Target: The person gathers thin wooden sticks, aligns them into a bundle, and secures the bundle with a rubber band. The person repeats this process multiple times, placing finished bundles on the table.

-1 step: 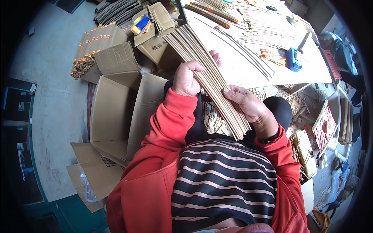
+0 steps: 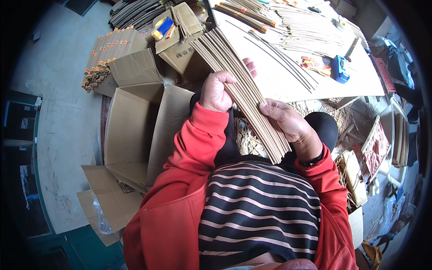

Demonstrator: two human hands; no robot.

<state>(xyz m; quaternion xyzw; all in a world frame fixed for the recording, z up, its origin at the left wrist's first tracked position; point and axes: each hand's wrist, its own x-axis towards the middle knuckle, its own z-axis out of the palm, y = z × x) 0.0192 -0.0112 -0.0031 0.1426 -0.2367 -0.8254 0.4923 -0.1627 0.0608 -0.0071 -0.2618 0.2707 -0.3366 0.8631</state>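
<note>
A flat bundle of long brown incense sticks (image 2: 240, 81) slants in front of my chest, from the upper left down to the lower right. My left hand (image 2: 217, 91) is closed around its upper middle; the thumb lies on the near side and fingertips show past the far edge. Farther down, my right hand (image 2: 290, 119) grips the right edge with its thumb on top, the other fingers mostly hidden beneath. The bundle's lower ends hang just above my lap.
A white table (image 2: 274, 81) ahead carries loose sticks (image 2: 306, 31), banded bundles (image 2: 245, 15), red-and-yellow labels (image 2: 315, 66) and a blue tape dispenser (image 2: 340, 69). To my left stand an open cardboard box (image 2: 128, 128) and stacked banded bundles (image 2: 105, 54). Broken sticks (image 2: 247, 139) lie below the table.
</note>
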